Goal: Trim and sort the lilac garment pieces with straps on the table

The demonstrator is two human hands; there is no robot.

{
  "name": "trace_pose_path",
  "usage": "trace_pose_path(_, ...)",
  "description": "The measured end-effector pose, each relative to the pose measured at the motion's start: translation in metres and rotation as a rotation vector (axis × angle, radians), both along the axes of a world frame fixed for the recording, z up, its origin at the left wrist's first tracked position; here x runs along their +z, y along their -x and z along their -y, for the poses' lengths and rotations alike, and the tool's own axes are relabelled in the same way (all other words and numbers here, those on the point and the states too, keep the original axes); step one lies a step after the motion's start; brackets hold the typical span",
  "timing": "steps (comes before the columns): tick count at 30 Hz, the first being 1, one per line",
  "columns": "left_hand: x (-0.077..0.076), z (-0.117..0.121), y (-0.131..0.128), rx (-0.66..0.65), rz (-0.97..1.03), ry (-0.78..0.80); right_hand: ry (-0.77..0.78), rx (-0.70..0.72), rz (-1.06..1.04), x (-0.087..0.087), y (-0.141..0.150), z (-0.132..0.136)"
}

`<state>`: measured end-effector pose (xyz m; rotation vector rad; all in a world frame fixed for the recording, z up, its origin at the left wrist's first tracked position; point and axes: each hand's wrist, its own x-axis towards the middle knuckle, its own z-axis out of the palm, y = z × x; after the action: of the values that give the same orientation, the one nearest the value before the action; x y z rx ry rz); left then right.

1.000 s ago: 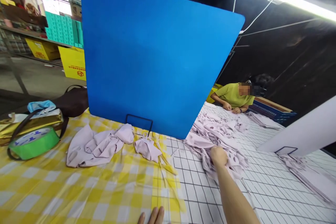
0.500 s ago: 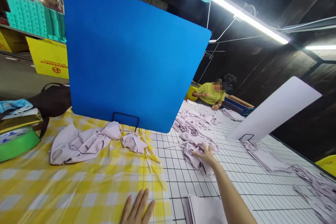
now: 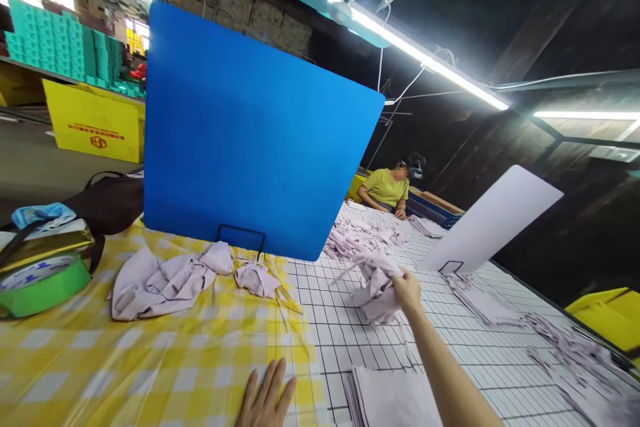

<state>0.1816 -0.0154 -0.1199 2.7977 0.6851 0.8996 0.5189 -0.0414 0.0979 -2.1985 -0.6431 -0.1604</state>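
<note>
My right hand (image 3: 407,290) grips a crumpled bunch of pale lilac fabric (image 3: 377,287), partly raised over the white table with black grid lines (image 3: 330,340). Its fingertips are hidden behind the cloth. Flat on the yellow checked tablecloth (image 3: 165,367), my left hand (image 3: 267,397) rests with fingers spread and holds nothing. Between my arms, at the near edge, lies a neat stack of folded lilac fabric (image 3: 395,397). More loose lilac pieces (image 3: 363,233) are heaped farther along the table. Two crumpled pieces, a large one (image 3: 160,280) and a small one (image 3: 257,279), lie on the checked cloth.
A blue board (image 3: 250,133) stands upright in a black wire holder ahead. To the right, a white board (image 3: 495,220) leans over a folded fabric stack (image 3: 485,300). Green tape (image 3: 50,290) lies at left. A person in a yellow-green top (image 3: 385,187) sits at the far end.
My right hand has closed on the fabric bunch and lifted it partly off the heap. My left hand stays flat. The camera view has tilted up and shifted slightly right.
</note>
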Motion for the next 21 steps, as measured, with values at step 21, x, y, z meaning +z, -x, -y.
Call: trace_pose_path(21,0.176,0.013,0.106,-0.672,0.993,1.635,-0.722,0.858,-0.514,0.129,0.306,-0.055)
